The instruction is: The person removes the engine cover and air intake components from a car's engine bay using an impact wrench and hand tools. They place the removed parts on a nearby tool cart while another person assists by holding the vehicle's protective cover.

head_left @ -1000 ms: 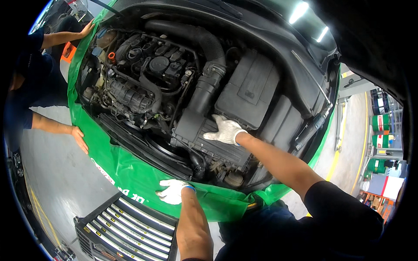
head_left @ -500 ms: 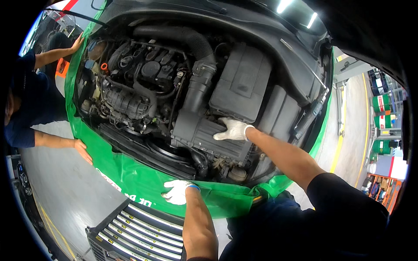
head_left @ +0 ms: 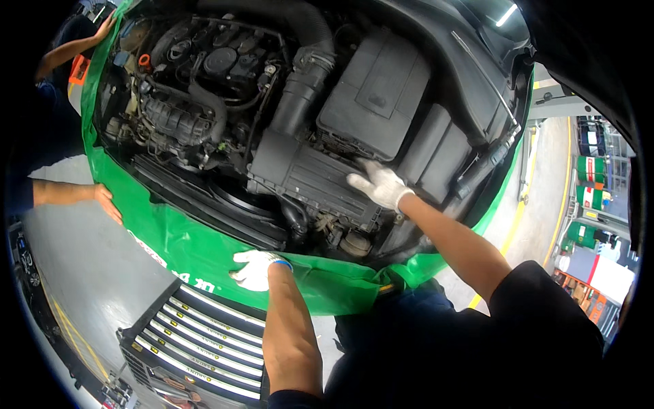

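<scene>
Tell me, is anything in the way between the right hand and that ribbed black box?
Nothing visible is: the gloved right hand is right at the ribbed black box, by its right end. Whether they touch, I can't tell.

This is a car repair workshop. A car's engine bay point(head_left: 218, 88) lies exposed, and a green protective cover point(head_left: 327, 276) is draped over the front edge of the bodywork. Just beside the car stands a drawer tool chest point(head_left: 204, 341) with pale strips along its drawer fronts. The smooth grey floor point(head_left: 75, 238) bears painted yellow lines point(head_left: 511, 238). Farther off on the right are green-and-white drums point(head_left: 590, 170) and an orange rack point(head_left: 598, 308) holding items too small to identify.
</scene>
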The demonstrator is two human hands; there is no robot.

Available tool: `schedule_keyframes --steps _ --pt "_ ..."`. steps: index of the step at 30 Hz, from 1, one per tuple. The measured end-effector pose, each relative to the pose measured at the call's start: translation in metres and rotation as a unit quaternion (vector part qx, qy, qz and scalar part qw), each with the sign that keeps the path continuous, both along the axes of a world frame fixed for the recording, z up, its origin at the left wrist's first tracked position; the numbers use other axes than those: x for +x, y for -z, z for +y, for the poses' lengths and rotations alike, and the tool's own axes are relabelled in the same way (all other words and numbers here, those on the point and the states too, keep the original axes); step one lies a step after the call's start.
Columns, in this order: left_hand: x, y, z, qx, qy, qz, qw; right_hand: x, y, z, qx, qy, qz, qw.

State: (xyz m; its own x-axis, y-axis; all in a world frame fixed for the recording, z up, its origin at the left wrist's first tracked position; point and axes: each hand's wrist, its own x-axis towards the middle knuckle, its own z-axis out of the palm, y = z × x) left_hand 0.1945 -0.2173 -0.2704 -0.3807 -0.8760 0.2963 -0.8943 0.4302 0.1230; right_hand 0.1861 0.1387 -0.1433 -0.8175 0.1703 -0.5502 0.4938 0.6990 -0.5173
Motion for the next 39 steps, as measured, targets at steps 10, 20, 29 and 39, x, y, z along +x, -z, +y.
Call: schedule_keyframes --steps 10,20,29,39 --pt "-0.006 -0.007 0.01 0.007 -0.052 0.008 0.999 0.11 0.01 -0.05 -0.353 0.608 -0.022 0.711" --pt "-0.008 -0.025 0.021 0.007 -0.087 0.015 0.996 0.078 0.053 -0.037 -0.586 0.572 0.047 0.572" --pt "-0.011 -0.03 0.019 0.01 -0.106 0.024 0.994 0.111 0.098 -0.036 -0.559 0.631 0.06 0.535" --pt "-0.008 -0.024 0.023 -0.018 -0.092 0.006 0.996 0.079 0.116 -0.018 0.3 -0.406 0.067 0.861"
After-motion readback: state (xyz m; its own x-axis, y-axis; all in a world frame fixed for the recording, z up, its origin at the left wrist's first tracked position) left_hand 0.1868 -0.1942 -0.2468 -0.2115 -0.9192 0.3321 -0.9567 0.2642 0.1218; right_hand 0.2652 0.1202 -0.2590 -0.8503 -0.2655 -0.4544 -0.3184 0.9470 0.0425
